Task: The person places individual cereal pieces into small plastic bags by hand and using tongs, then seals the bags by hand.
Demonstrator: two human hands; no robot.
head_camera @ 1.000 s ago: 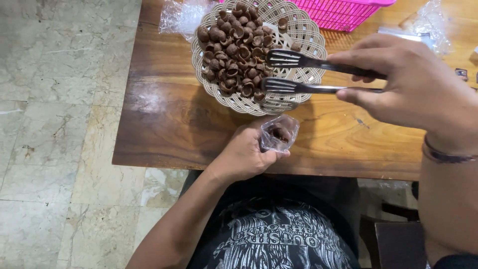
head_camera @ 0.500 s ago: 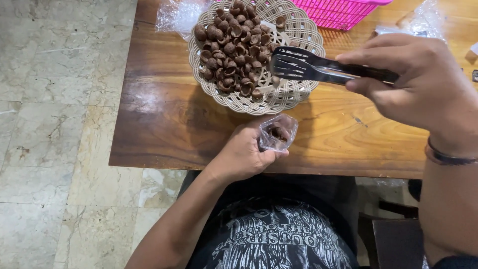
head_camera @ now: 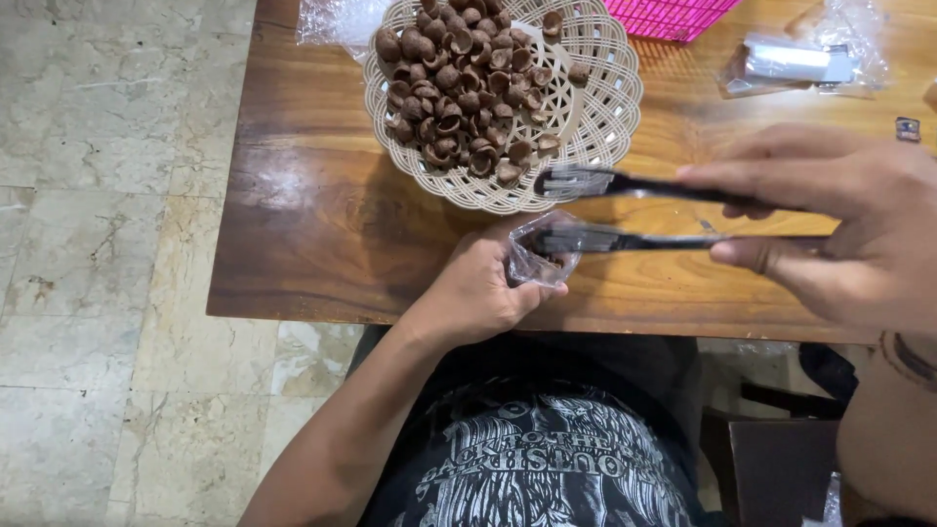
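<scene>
My left hand [head_camera: 477, 289] grips a small clear plastic bag [head_camera: 540, 256] with a few brown pieces in it, held open at the near edge of the wooden table [head_camera: 312, 234]. My right hand [head_camera: 839, 224] holds black tongs [head_camera: 625, 210], their jaws apart, the lower tip just over the bag's mouth and the upper tip by the basket's near rim. A cream woven basket [head_camera: 595, 117] behind them is heaped with brown nut-like shells [head_camera: 454, 83].
A pink plastic basket [head_camera: 669, 15] stands at the far edge. Clear plastic wrappers [head_camera: 795, 63] lie at the far right and another clear bag [head_camera: 337, 20] at the far left of the basket. Marble floor tiles [head_camera: 107, 244] lie to the left.
The tongs have come away from the basket toward me and down to the bag's mouth; their jaws, closed half a second ago, are apart. My left hand has kept the bag in place.
</scene>
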